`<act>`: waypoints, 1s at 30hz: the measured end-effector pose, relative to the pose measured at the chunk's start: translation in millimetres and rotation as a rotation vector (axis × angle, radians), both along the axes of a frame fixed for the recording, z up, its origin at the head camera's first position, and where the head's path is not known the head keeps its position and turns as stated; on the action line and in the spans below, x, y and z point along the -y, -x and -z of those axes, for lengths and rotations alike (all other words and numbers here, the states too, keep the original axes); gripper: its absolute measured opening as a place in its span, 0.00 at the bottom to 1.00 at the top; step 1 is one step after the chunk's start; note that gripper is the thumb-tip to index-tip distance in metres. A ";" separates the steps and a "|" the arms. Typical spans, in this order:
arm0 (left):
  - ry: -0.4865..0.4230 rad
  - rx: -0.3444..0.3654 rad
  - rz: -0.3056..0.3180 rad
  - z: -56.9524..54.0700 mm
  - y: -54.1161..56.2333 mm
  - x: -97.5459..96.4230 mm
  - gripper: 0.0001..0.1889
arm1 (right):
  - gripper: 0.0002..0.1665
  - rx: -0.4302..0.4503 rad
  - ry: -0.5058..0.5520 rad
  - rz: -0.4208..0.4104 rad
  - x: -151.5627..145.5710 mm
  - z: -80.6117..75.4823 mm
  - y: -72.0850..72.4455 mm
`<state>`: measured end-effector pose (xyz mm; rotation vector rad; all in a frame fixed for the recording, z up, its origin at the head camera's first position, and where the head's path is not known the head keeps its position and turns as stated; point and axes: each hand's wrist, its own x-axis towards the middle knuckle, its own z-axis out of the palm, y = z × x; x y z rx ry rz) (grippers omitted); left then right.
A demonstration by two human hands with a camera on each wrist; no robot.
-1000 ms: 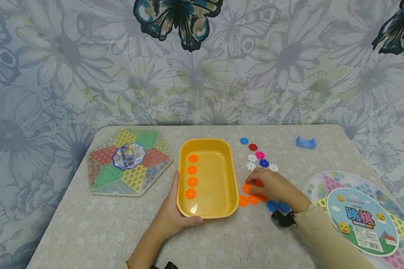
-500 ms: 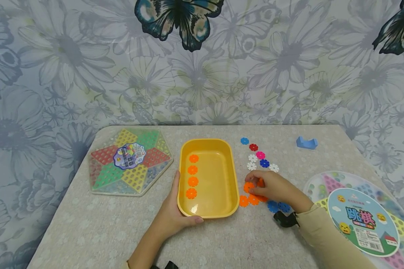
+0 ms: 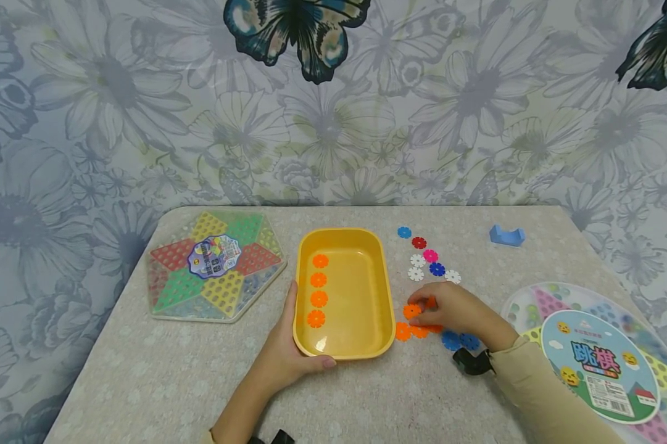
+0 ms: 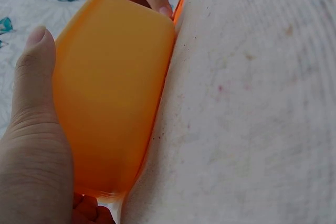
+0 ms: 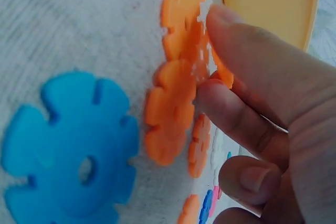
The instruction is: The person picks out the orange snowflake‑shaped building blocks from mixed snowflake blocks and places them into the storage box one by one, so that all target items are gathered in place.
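A pale, patterned table (image 3: pixel 366 401) is shared by a round, clear plastic game box (image 3: pixel 600 367) at right and a hexagonal, clear plastic game box (image 3: pixel 213 265) at left. Between them, a yellow, rounded-rectangular plastic tray (image 3: pixel 361 290) is gripped at its near left corner by the left hand (image 3: pixel 285 348). By the right hand (image 3: pixel 450 308), just beside the tray, an orange, flower-shaped plastic disc (image 3: pixel 412 312) is apparently pinched; similar loose orange discs (image 3: pixel 402 331) are clustered around it. Over the past second, the right hand has been moved only slightly, and the row of four orange discs (image 3: pixel 318 299) inside the tray has been left unchanged. The handling, it would seem, is at the pick-up stage.
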<state>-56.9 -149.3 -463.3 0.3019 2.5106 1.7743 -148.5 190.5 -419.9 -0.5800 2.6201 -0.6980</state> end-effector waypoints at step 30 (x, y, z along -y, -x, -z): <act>-0.024 0.003 0.034 -0.4 0.8 2.8 0.76 | 0.20 -0.380 0.176 -0.239 99.5 -33.7 -23.8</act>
